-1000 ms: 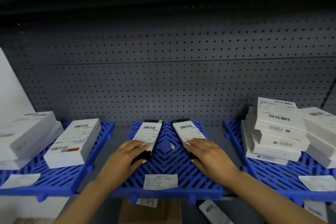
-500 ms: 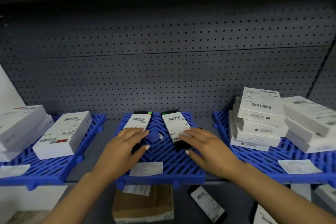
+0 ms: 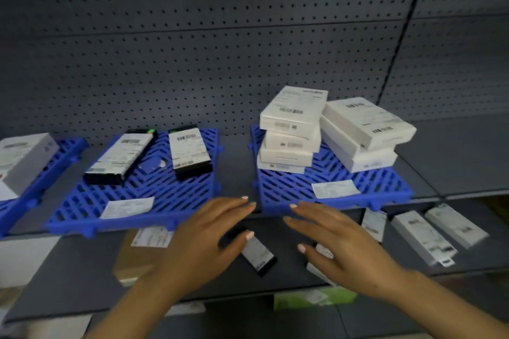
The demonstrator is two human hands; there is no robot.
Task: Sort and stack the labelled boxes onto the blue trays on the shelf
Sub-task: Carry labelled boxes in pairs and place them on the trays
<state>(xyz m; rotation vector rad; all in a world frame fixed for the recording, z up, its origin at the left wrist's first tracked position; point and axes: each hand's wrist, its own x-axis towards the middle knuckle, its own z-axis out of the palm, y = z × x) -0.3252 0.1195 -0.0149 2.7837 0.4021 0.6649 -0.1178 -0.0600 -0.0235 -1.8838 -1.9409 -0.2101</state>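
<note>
A grey pegboard (image 3: 192, 63) is forming the back wall, its rows of small holes running across the whole width. A dark upright seam (image 3: 396, 44) is dividing it from a second panel on the right. Paper slips are lying about: one (image 3: 127, 207) near the front of the middle grid, another (image 3: 334, 189) near the front of the right one, and a third (image 3: 152, 237) just under the shelf edge. A brown carton (image 3: 132, 261) is sitting lower down on the left. Something green (image 3: 314, 297) is showing lower still, too blurred to make out.
</note>
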